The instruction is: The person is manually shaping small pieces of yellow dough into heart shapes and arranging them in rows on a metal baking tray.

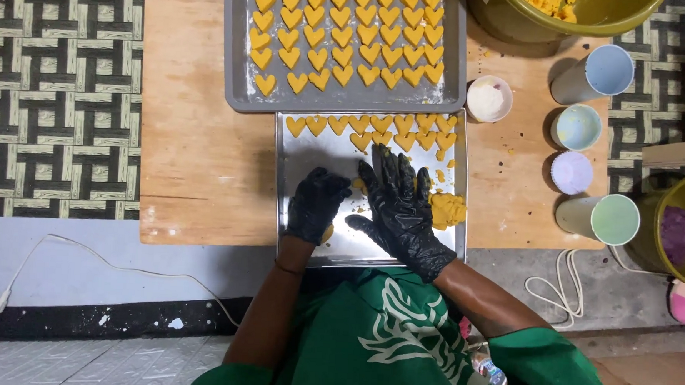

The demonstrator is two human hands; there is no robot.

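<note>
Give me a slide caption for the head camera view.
Black-gloved hands, left and right, press orange dough on a steel tray.

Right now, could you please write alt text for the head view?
Two black-gloved hands, left and right, press on a silver tray beside a dough lump. Yellow dough hearts line its far edge, and a grey tray beyond is full of them. Cups stand to the right.

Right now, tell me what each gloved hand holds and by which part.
The left hand is curled around a bit of orange dough, visible only under the palm. The right hand grips nothing; it lies flat, fingers spread, on the steel tray.
</note>
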